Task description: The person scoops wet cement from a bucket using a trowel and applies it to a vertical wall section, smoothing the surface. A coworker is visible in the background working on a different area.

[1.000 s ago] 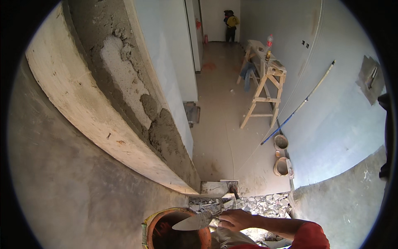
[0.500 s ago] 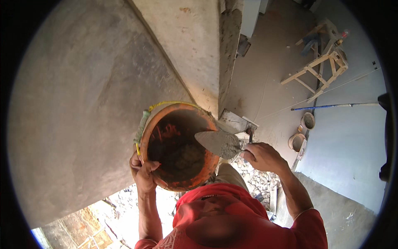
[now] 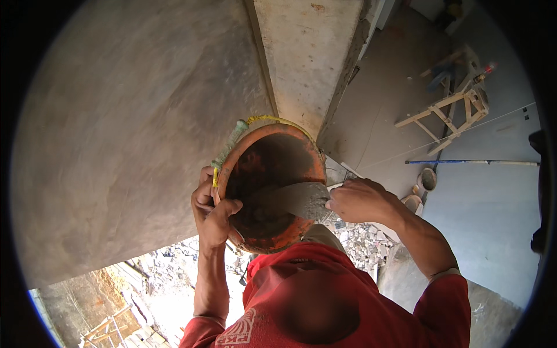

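An orange bucket (image 3: 232, 156) is held up in front of my red shirt, its mouth turned up toward the camera. My left hand (image 3: 216, 210) grips the bucket's left rim, thumb over the edge and fingers outside. The yellow cord handle (image 3: 264, 119) with a greenish grip lies along the far rim. My right hand (image 3: 358, 200) is closed round the handle of a trowel (image 3: 307, 197), and the handle itself is hidden by my fingers. The mortar-smeared blade crosses the right rim and reaches into the bucket. Dark, shadowed mortar lies at the bucket's bottom.
A plastered wall (image 3: 145, 127) fills the left, beside a pale column (image 3: 307, 58). At the far right stand a wooden trestle (image 3: 449, 119), a blue pole (image 3: 470, 162) and buckets (image 3: 427, 178) along a light-blue wall (image 3: 481, 220). Rubble (image 3: 360, 246) covers the ground below.
The trowel blade has gone from over the right rim down into the bucket. Both hands and the bucket appear slightly higher and further right, as the whole view has shifted.
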`<state>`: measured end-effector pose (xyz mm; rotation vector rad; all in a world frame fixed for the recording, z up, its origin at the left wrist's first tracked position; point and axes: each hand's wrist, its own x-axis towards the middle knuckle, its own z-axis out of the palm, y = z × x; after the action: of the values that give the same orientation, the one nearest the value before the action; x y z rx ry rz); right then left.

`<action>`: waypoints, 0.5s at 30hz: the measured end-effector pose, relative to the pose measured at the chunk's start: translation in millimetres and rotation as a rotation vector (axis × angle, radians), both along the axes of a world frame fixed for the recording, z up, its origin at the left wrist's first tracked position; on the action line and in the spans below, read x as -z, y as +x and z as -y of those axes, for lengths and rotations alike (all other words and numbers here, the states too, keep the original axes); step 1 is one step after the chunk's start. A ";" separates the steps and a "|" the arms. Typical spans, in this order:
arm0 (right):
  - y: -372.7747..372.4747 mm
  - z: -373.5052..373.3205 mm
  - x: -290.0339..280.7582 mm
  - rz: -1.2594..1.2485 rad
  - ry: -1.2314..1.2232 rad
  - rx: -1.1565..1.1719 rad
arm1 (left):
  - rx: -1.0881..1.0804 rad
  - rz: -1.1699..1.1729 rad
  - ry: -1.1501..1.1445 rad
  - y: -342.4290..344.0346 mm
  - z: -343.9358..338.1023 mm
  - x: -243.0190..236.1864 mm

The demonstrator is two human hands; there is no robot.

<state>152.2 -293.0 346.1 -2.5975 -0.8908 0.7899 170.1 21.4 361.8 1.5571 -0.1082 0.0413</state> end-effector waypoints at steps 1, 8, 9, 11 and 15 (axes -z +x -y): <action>-1.5 5.5 -11.3 0.043 -0.013 0.004 | -0.010 -0.021 -0.015 -0.4 -0.1 -0.2; -11.1 -52.8 -12.2 0.036 0.143 0.099 | 0.065 0.021 0.006 0.6 -0.3 -5.3; -12.7 -55.1 -13.0 0.019 0.134 0.093 | 0.070 0.069 0.035 1.6 -1.4 -5.6; -13.5 -39.2 -22.9 -0.056 -0.079 0.130 | 0.068 0.019 -0.016 3.8 -2.0 -3.2; -4.4 -26.0 -36.4 -0.032 -0.121 0.197 | 0.081 0.015 -0.060 4.0 -1.3 2.2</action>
<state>147.8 -267.0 382.5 -2.7159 -0.5829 0.8509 174.1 22.7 359.6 1.4918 -0.1802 -0.0073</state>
